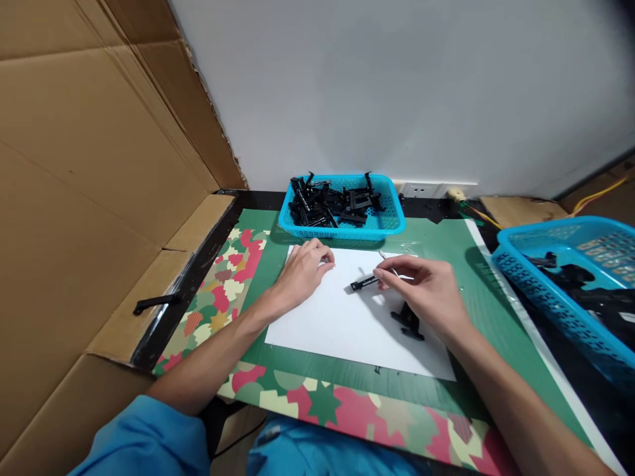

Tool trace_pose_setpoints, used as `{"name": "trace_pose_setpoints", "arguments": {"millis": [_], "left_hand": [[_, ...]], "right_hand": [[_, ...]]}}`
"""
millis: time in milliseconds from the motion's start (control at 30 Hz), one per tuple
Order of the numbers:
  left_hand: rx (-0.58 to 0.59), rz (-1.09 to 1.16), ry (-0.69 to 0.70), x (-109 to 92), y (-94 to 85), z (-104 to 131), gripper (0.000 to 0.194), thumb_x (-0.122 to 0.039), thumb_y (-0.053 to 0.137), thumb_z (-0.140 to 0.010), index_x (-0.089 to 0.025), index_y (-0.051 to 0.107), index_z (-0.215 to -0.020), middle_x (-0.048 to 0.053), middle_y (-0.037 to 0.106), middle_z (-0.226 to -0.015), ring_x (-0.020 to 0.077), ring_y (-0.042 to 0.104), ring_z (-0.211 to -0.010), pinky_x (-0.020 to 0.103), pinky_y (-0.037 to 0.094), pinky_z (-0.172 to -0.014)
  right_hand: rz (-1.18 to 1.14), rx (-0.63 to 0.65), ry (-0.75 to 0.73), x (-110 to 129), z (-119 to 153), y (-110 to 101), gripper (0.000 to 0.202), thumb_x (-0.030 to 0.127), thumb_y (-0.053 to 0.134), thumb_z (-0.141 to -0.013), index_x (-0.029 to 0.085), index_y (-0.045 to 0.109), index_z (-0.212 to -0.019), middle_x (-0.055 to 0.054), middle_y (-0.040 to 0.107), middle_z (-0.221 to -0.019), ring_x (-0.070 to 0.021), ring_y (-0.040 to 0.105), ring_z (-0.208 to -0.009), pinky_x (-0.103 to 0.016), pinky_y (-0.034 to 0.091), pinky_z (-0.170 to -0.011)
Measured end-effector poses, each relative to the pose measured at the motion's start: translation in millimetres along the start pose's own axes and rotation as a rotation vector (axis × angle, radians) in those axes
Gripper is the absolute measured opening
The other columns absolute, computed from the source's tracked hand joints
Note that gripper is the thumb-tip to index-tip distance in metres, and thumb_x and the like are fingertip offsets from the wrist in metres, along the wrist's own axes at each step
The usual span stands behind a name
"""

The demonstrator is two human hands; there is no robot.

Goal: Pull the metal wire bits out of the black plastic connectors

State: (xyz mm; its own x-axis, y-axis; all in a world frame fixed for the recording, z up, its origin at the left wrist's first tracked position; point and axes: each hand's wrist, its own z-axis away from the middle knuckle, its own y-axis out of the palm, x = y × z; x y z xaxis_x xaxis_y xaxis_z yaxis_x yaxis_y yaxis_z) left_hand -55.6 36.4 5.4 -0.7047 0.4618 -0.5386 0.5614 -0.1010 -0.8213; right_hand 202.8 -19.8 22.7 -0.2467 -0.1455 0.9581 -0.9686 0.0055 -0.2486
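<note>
My right hand (426, 285) pinches a thin, silvery rod-like tool (389, 262) between thumb and fingers. A narrow black plastic part (364, 283) pokes out to the left of those fingertips; whether they grip it too is hard to see. Below the right palm, a black bracket-like part (409, 322) lies on the white sheet of paper (317, 317). My left hand (306, 270) rests over the sheet's upper left, fingers loosely bent, thumb apart from the index finger. Nothing shows in it.
Behind the sheet, a blue basket (342, 233) holds many black parts. Another blue basket (550, 304) with black parts stands at the right. A black part (157, 303) lies on cardboard at the left. Tiny black bits (378, 369) lie near the sheet's front edge. Wall sockets (419, 190) are behind.
</note>
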Motion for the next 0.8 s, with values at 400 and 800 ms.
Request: {"name": "trace_pose_setpoints", "arguments": {"millis": [400, 800], "left_hand": [[-0.099, 0.361, -0.038, 1.6, -4.2, 9.8, 0.009, -0.027, 0.058, -0.106, -0.021, 0.065, -0.103, 0.001, 0.070, -0.099, 0.0169, 0.061, -0.086, 0.031, 0.044, -0.081], [-0.047, -0.084, 0.038, -1.9, -1.4, 19.7, 0.009, -0.018, 0.060, -0.105, -0.020, 0.064, -0.098, 0.006, 0.065, -0.115, 0.0245, 0.062, -0.107, 0.044, 0.042, -0.100]], "right_hand": [[-0.058, -0.026, 0.017, 2.0, -0.2, 0.5, 0.029, 0.048, 0.087, -0.084, 0.020, 0.082, -0.089, -0.008, 0.080, -0.086, -0.0218, 0.074, -0.070, -0.034, 0.064, -0.068], [-0.046, -0.023, 0.039, 4.8, 1.4, 1.4, 0.025, 0.044, 0.088, -0.084, 0.020, 0.083, -0.088, -0.007, 0.080, -0.082, -0.0205, 0.073, -0.068, -0.033, 0.064, -0.066]]}}
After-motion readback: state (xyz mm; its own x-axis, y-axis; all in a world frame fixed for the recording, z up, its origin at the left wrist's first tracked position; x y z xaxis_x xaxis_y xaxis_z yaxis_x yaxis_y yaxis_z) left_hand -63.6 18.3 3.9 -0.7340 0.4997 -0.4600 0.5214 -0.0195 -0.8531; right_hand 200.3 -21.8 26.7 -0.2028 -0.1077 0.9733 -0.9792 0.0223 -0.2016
